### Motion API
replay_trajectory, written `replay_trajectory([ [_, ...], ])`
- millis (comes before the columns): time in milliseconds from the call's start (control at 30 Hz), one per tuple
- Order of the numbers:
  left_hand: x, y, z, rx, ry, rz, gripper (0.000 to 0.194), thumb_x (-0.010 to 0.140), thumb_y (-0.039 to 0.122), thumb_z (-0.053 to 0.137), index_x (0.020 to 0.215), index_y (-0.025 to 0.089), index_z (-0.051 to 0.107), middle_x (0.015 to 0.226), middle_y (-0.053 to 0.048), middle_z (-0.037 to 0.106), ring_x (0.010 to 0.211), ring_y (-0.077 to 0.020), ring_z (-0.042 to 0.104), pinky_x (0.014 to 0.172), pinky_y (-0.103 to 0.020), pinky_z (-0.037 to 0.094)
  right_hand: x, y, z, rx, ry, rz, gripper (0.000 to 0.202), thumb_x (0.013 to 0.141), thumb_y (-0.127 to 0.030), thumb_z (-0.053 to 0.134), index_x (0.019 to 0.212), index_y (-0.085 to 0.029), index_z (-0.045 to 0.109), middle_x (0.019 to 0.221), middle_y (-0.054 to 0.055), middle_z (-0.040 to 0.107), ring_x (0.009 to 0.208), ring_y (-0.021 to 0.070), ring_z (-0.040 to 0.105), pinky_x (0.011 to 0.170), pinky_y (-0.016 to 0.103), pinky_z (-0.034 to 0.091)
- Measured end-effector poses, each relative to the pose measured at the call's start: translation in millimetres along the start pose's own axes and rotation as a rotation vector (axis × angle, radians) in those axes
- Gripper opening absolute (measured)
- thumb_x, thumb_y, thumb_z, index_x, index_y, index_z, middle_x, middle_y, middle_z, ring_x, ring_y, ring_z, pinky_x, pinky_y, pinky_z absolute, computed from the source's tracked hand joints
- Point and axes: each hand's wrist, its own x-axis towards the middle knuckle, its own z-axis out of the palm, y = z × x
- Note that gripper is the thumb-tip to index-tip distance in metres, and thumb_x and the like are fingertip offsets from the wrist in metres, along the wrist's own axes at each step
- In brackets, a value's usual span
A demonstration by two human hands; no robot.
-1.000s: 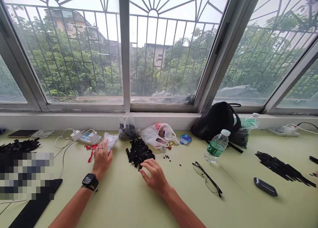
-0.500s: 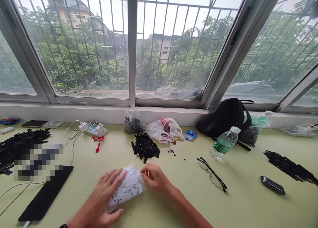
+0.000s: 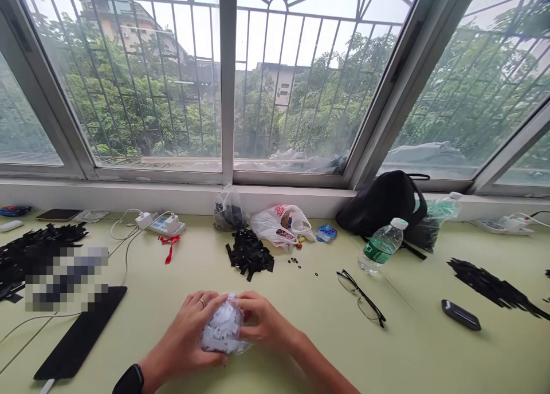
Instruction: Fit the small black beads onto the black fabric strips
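A clear plastic bag of small white pieces (image 3: 222, 329) is held between both hands, low in the middle of the head view. My left hand (image 3: 191, 331) is wrapped round the bag's left side, thumb below and fingers over its top. On the right side, my right hand (image 3: 260, 319) grips the bag with bent fingers. Beyond the hands lies a pile of black strips (image 3: 250, 253), and several small black rings (image 3: 294, 261) are to its right.
Eyeglasses (image 3: 361, 298), a water bottle (image 3: 381, 248) and a black case (image 3: 461, 315) are on the right. A white plastic bag (image 3: 281, 227) sits near the window. On the left are a black flat object (image 3: 81, 332), a power strip (image 3: 165, 225) and black strips (image 3: 43, 248).
The bag has become more compact and upright between the hands. My left hand has moved its fingers round it, and my right hand has closed against its right side. The view has shifted slightly.
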Motion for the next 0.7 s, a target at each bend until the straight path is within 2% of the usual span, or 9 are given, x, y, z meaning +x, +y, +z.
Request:
replay_trajectory([
  [67, 1, 0, 0.4, -0.001, -0.010, 0.012, 0.094, 0.064, 0.054, 0.084, 0.148, 0.036, 0.045, 0.131, -0.009, 0.061, 0.115, -0.0348, 0.057, 0.100, -0.047, 0.047, 1, 4, 6, -0.058, 0.094, 0.001, 0.016, 0.081, -0.017, 0.069, 0.095, -0.021, 0.075, 0.094, 0.004, 0.065, 0.083, 0.0177, 0.060, 0.069, 0.025, 0.050],
  [133, 1, -1, 0.5, -0.005, -0.012, 0.003, 0.088, 0.066, 0.051, 0.083, 0.145, 0.036, 0.047, 0.130, -0.008, 0.062, 0.115, -0.0336, 0.057, 0.100, -0.046, 0.047, 0, 7, 6, -0.101, 0.140, -0.004, 0.008, 0.083, -0.016, 0.066, 0.083, -0.020, 0.074, 0.080, 0.002, 0.063, 0.074, 0.0163, 0.057, 0.066, 0.025, 0.047],
  [233, 0, -4, 0.7, -0.019, 0.000, -0.016, 0.081, 0.070, 0.043, 0.081, 0.144, 0.036, 0.049, 0.129, -0.007, 0.062, 0.115, -0.0330, 0.057, 0.100, -0.044, 0.047, -7, 9, -5, -0.096, 0.131, 0.022, 0.009, 0.085, -0.025, 0.069, 0.089, -0.021, 0.075, 0.080, 0.002, 0.065, 0.071, 0.0167, 0.058, 0.063, 0.026, 0.046],
  [367, -1, -8, 2.5, -0.035, 0.001, -0.005, 0.080, 0.070, 0.042, 0.079, 0.144, 0.036, 0.049, 0.129, -0.009, 0.063, 0.114, -0.0341, 0.058, 0.099, -0.045, 0.047, -24, 6, -24, -0.092, 0.197, 0.103, 0.016, 0.089, -0.035, 0.067, 0.093, -0.021, 0.074, 0.080, 0.002, 0.068, 0.073, 0.0176, 0.059, 0.064, 0.026, 0.046],
  [567, 0, -6, -1.9, -0.008, 0.012, 0.001, 0.082, 0.068, 0.047, 0.082, 0.144, 0.036, 0.050, 0.130, -0.007, 0.063, 0.114, -0.0328, 0.059, 0.099, -0.043, 0.049, -49, 2, -40, -0.089, 0.160, 0.211, 0.012, 0.091, -0.030, 0.063, 0.090, -0.020, 0.069, 0.079, 0.001, 0.065, 0.068, 0.0147, 0.054, 0.059, 0.023, 0.042],
  [700, 0, -3, -7.6, -0.030, -0.032, 0.001, 0.083, 0.069, 0.047, 0.082, 0.144, 0.036, 0.050, 0.131, -0.007, 0.063, 0.116, -0.0333, 0.058, 0.101, -0.044, 0.048, -66, 0, -64, -0.195, 0.158, 0.248, 0.009, 0.089, -0.026, 0.062, 0.095, -0.022, 0.068, 0.080, 0.001, 0.064, 0.065, 0.0147, 0.055, 0.057, 0.024, 0.042],
])
